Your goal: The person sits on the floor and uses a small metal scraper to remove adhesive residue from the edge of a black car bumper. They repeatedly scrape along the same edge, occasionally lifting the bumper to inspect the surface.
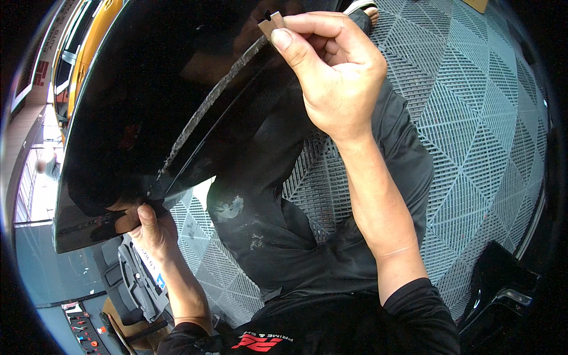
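Note:
A glossy black curved panel fills the upper left of the head view. A rough grey strip runs diagonally along it, beside a thinner ridge. My right hand pinches a small tan flat piece between thumb and index finger at the strip's upper end, against the panel. My left hand grips the panel's lower edge, thumb on the near face and the other fingers hidden behind it. My dark-trousered legs are beneath and beside the panel.
Grey grated floor tiles surround me. A yellow vehicle and a distant person are at left. A grey plastic item and a tool board lie lower left. Another black part is lower right. A sandalled foot shows at top.

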A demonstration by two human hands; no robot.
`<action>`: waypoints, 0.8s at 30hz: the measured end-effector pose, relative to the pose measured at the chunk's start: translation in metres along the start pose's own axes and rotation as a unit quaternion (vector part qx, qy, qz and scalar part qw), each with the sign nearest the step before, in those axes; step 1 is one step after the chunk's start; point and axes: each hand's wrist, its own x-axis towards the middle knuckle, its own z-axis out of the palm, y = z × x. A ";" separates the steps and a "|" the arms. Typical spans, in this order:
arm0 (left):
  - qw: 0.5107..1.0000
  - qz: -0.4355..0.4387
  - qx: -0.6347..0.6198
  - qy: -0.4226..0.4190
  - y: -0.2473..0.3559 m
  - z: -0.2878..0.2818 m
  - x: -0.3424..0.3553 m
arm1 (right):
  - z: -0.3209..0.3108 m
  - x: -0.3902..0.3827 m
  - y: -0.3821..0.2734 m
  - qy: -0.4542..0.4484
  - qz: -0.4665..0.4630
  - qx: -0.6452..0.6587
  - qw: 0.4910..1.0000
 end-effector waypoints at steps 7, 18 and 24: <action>0.999 -0.008 0.024 -0.023 -0.001 -0.012 -0.001 | 0.005 0.004 -0.015 0.023 -0.001 -0.039 0.999; 0.999 0.000 0.051 -0.010 0.001 -0.011 -0.002 | 0.005 0.004 -0.018 0.019 0.036 -0.016 0.999; 0.999 -0.002 0.037 0.038 -0.004 -0.008 -0.003 | 0.006 0.005 -0.018 0.019 0.041 -0.006 0.999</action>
